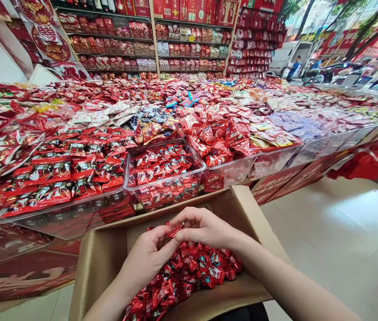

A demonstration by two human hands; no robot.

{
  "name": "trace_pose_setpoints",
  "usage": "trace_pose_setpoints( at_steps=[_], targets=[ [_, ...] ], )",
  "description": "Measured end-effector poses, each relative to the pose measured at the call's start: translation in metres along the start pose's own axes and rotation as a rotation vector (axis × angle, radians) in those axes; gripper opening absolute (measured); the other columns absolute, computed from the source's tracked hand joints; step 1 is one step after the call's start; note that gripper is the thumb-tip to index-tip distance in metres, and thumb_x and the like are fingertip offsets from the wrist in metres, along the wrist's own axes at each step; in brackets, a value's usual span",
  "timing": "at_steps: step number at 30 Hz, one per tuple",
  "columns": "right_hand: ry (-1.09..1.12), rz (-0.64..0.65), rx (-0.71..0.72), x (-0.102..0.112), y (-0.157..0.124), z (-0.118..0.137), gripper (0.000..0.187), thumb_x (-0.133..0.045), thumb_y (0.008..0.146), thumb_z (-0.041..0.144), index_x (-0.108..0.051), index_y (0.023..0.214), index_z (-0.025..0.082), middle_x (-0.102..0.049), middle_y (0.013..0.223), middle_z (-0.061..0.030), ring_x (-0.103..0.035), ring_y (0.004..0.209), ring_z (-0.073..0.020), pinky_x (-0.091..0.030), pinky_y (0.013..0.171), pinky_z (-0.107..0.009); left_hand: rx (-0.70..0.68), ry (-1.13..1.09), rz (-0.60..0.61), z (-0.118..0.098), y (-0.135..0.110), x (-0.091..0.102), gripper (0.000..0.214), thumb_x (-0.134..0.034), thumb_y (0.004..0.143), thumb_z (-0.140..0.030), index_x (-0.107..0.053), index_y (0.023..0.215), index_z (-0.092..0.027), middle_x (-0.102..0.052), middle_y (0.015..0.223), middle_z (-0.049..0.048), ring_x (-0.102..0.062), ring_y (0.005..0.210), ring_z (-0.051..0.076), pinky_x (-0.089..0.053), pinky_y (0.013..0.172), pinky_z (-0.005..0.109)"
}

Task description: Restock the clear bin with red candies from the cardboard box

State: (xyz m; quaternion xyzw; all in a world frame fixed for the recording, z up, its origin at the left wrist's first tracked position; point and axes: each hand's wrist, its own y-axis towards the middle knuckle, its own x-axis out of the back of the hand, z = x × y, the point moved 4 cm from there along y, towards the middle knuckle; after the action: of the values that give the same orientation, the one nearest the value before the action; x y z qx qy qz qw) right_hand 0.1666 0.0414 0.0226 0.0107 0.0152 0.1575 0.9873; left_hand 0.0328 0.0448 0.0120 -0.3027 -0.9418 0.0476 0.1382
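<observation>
Both my hands meet above an open cardboard box with a heap of red wrapped candies inside. Between the fingertips is a red wrapped candy. My left hand closes on it from the left, thumb and fingers pinched together. From the other side my right hand pinches it too, fingers curled over the top. Just beyond the box stands a clear plastic bin, holding similar red candies in rows.
Black-and-red snack packets fill the bin on the left. Red triangular packets lie in one on the right. Packed shelves line the back. Pale floor tiles lie to the right, and people and vehicles are outside.
</observation>
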Motion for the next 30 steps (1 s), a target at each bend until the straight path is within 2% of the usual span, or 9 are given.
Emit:
trace_pose_setpoints(
  at_steps=[3,8,11,15,18,20,22,25,30],
  targets=[
    [-0.015,-0.081,-0.030,0.000,0.003,0.000,0.023,-0.061,0.066,0.036,-0.060,0.065,0.014,-0.053,0.060,0.0010,-0.045,0.053,-0.0073,-0.037,0.050,-0.020,0.007,-0.131,-0.025,0.000,0.000,-0.005,0.016,-0.058,0.072,-0.025,-0.060,0.088,-0.021,-0.063,0.078,-0.0017,-0.057,0.074,0.015,-0.046,0.070,0.026],
    [0.222,-0.187,-0.140,-0.003,0.002,-0.017,0.029,-0.058,0.068,0.043,-0.054,0.064,0.014,-0.050,0.050,0.0035,-0.043,0.043,-0.0056,-0.036,0.042,-0.019,-0.001,-0.174,-0.146,0.010,-0.003,-0.005,0.020,-0.061,0.071,-0.021,-0.058,0.091,-0.021,-0.065,0.080,-0.0017,-0.057,0.074,0.014,-0.047,0.070,0.024],
    [0.138,-0.133,-0.127,-0.004,-0.003,-0.012,0.025,-0.058,0.068,0.039,-0.057,0.069,0.014,-0.054,0.056,0.0019,-0.047,0.048,-0.0071,-0.040,0.047,-0.021,-0.007,-0.119,-0.134,0.013,-0.006,-0.004,0.019,-0.058,0.072,-0.021,-0.058,0.091,-0.022,-0.065,0.080,-0.0013,-0.058,0.075,0.014,-0.047,0.071,0.026],
    [-0.302,-0.096,0.078,0.011,-0.004,0.034,0.015,-0.055,0.073,0.028,-0.061,0.075,0.015,-0.060,0.069,-0.0011,-0.053,0.063,-0.0097,-0.042,0.060,-0.023,-0.110,0.046,-0.131,0.003,-0.012,0.009,0.026,-0.056,0.075,-0.023,-0.055,0.101,-0.026,-0.064,0.087,-0.0006,-0.059,0.079,0.015,-0.048,0.073,0.028],
    [-0.512,-0.258,0.296,0.037,0.012,0.082,0.016,-0.052,0.075,0.025,-0.061,0.082,0.015,-0.060,0.075,-0.0017,-0.054,0.068,-0.0096,-0.041,0.064,-0.023,-0.233,0.209,-0.332,-0.005,-0.014,0.032,0.029,-0.057,0.074,-0.025,-0.054,0.102,-0.025,-0.064,0.090,0.0010,-0.059,0.079,0.016,-0.048,0.075,0.030],
    [-0.623,-0.310,0.382,0.050,0.031,0.103,0.017,-0.050,0.076,0.024,-0.060,0.085,0.014,-0.060,0.078,-0.0022,-0.053,0.069,-0.0094,-0.041,0.065,-0.024,-0.236,0.238,-0.449,-0.002,-0.014,0.047,0.028,-0.057,0.074,-0.027,-0.055,0.101,-0.024,-0.064,0.091,0.0025,-0.060,0.082,0.018,-0.046,0.079,0.033],
    [-0.779,-0.253,0.386,0.057,0.057,0.109,0.015,-0.051,0.074,0.019,-0.061,0.083,0.013,-0.061,0.078,-0.0021,-0.053,0.071,-0.0094,-0.040,0.067,-0.024,-0.209,0.228,-0.509,0.008,-0.012,0.058,0.028,-0.056,0.074,-0.029,-0.055,0.101,-0.022,-0.065,0.091,0.0036,-0.061,0.083,0.019,-0.046,0.080,0.035],
    [-1.002,-0.022,0.269,0.057,0.092,0.097,0.012,-0.055,0.069,0.015,-0.064,0.076,0.013,-0.062,0.072,-0.0011,-0.053,0.067,-0.0092,-0.038,0.065,-0.023,-0.152,0.199,-0.528,0.026,-0.009,0.065,0.029,-0.056,0.073,-0.032,-0.056,0.100,-0.021,-0.065,0.086,0.0030,-0.062,0.078,0.019,-0.048,0.075,0.032],
    [-1.112,0.349,0.028,0.050,0.120,0.072,0.016,-0.057,0.064,0.014,-0.066,0.077,0.012,-0.062,0.065,-0.0010,-0.050,0.056,-0.0075,-0.036,0.053,-0.020,-0.115,0.202,-0.524,0.041,-0.009,0.068,0.027,-0.056,0.073,-0.033,-0.057,0.096,-0.020,-0.065,0.082,0.0024,-0.062,0.076,0.018,-0.049,0.074,0.032]
  ],
)
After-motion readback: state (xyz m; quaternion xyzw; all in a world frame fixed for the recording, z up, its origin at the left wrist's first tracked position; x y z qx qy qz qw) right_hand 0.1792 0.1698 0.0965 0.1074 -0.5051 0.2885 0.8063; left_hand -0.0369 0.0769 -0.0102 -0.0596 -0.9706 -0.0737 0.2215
